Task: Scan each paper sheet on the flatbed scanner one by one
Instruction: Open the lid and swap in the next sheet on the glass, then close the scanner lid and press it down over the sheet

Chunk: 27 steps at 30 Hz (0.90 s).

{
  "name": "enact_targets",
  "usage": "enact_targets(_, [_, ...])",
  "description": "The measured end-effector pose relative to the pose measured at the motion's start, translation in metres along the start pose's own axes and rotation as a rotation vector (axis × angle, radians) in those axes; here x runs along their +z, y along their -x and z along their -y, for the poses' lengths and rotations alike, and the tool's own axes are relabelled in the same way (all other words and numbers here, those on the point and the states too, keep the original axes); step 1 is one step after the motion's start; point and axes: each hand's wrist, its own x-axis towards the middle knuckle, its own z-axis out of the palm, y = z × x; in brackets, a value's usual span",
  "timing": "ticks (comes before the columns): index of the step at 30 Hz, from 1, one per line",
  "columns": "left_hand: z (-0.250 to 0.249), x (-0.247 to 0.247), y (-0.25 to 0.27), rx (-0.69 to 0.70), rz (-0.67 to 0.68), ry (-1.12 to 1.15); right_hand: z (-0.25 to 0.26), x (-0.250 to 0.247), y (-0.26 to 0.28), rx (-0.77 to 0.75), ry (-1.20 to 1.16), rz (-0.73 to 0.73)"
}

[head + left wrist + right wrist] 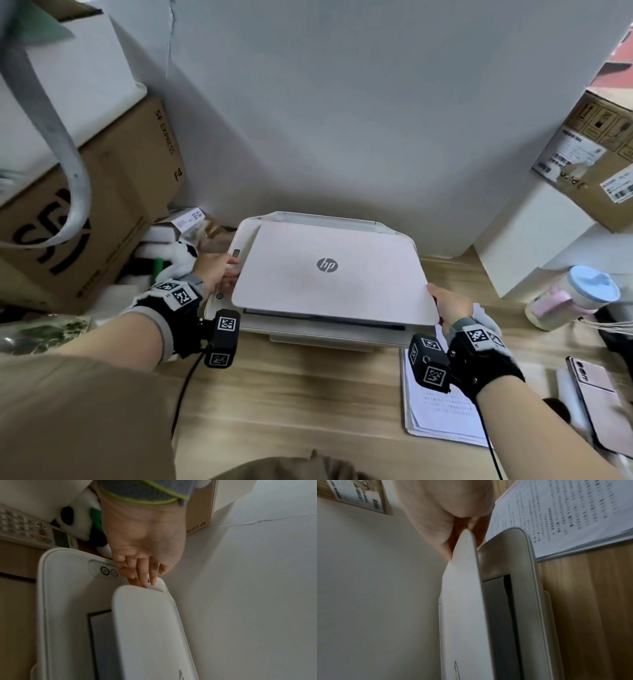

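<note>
Apparently right hand point(451, 306) around lid point(342, 291) corner.

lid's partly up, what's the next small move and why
Probably raise the lid higher: the left hand and right hand are at its edges, it is only partly up, the glass beneath looks bare, and the paper stack lies on the desk nearby.

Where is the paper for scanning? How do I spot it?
Find the white HP scanner on the wooden desk. By its front right corner, near the right hand, lies the paper stack. Only it carries rows of printed text; the pink phone beside it is plain.
</note>
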Motion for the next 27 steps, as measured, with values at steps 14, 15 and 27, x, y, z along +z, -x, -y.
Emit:
enact_targets(14, [0.014, -0.016, -0.019, 0.030, -0.170, -0.157, -0.012, 0.002, 0.002, -0.106, -0.030, -0.114])
enact_targets(15, [0.015, -0.018, -0.023, 0.030, -0.171, -0.198, -0.010, 0.004, 0.003, -0.096, -0.089, -0.114])
enact_targets(27, [0.033, -0.010, -0.046, -0.041, -0.137, -0.138, -0.022, 0.013, -0.023, 0.024, -0.018, 0.066])
